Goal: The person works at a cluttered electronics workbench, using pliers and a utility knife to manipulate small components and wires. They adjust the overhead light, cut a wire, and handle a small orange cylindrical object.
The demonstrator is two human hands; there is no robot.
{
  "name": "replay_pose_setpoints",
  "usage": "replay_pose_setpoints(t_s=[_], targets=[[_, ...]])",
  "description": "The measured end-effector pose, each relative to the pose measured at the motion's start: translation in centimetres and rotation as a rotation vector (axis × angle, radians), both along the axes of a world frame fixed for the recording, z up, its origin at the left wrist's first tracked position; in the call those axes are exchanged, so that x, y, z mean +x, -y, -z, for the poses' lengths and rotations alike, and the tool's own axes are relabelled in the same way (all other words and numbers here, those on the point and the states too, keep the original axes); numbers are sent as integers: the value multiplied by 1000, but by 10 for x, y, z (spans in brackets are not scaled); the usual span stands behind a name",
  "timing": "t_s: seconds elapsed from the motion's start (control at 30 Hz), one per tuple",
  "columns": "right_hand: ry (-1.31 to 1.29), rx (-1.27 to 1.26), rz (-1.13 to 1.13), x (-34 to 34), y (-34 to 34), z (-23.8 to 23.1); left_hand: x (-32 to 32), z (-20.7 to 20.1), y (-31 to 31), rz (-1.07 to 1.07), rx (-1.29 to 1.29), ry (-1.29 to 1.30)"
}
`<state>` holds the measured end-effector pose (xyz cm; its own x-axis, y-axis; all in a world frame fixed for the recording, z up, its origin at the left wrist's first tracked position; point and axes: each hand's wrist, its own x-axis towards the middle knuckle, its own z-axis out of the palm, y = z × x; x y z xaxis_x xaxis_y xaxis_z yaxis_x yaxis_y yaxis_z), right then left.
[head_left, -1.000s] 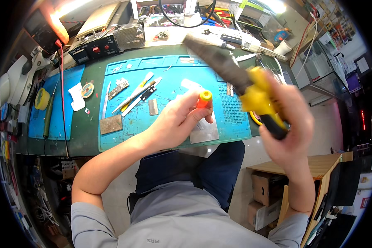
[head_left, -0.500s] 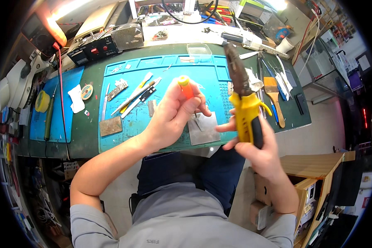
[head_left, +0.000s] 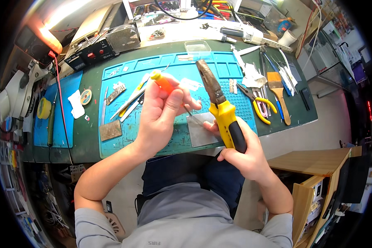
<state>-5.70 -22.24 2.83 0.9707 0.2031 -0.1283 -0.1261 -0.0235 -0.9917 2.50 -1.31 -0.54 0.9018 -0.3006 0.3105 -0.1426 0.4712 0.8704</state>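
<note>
My left hand (head_left: 156,120) is closed round the orange handle of a screwdriver (head_left: 164,84), whose yellow end points up and away to the left. Its thin metal shaft slants down to the right, over a flat grey metal plate (head_left: 197,134) at the mat's front edge. In my right hand (head_left: 251,156) are large pliers (head_left: 224,115) with yellow and black handles. Their dark, worn jaws point up and appear closed. Fingers of the right hand reach left behind the pliers, near the screwdriver's tip; whether they touch it I cannot tell.
A blue work mat (head_left: 138,128) covers the bench middle. Small yellow-handled pliers (head_left: 267,101) and a flat paintbrush (head_left: 277,84) lie on the right. Left of my hands rests a brown metal block (head_left: 110,130). A clear plastic box (head_left: 197,48) sits at the back, a solder spool (head_left: 86,97) farther left.
The large pliers have come left and down toward the screwdriver. My left hand has shifted left, tilting the screwdriver so more shaft shows. The small pliers on the bench are now uncovered.
</note>
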Motion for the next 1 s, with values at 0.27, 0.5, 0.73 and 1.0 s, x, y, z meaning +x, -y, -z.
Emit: replay_pose_setpoints(t_s=[0.27, 0.5, 0.73, 1.0], targets=[[212, -257, -40, 1, -6, 4, -2, -2, 1, -26, 98, -43], [82, -230, -106, 1, 2, 1, -6, 2, -5, -33, 59, 79], [-39, -8, -21, 0, -2, 2, -7, 3, 1, 3, 105, 134], [-42, -5, -18, 0, -2, 1, -9, 2, 3, 3, 135, 109]])
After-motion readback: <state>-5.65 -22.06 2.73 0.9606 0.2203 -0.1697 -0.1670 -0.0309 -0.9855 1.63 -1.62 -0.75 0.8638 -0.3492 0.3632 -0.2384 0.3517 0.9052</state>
